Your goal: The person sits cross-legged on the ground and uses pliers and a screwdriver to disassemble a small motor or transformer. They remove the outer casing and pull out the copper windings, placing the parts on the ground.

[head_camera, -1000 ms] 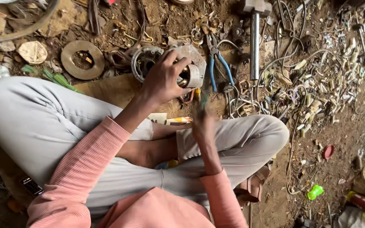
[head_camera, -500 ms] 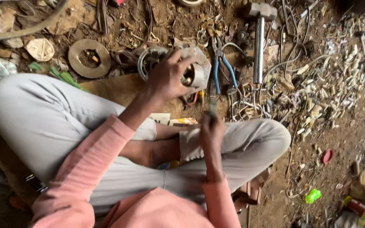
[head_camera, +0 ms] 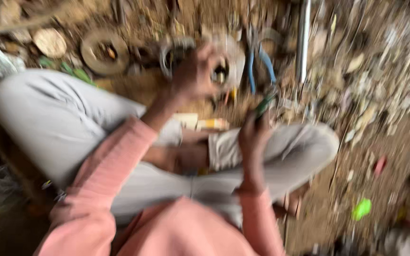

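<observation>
The picture is blurred by motion. I sit cross-legged on dirt ground in grey trousers and pink sleeves. My left hand grips a round silver metal part with a dark hole in its middle, held on the ground in front of my knees. My right hand is closed on a green-handled tool, its tip pointing up toward the metal part. Blue-handled pliers lie just right of the part.
A rusty metal ring and a flat round disc lie at the upper left. A long metal hammer handle stands at the upper right. Wire scraps and debris cover the ground on the right, with a small green cap.
My right hand has moved right and slightly up with the green-handled tool. My left hand stays on the metal part. The view has shifted and blurred.
</observation>
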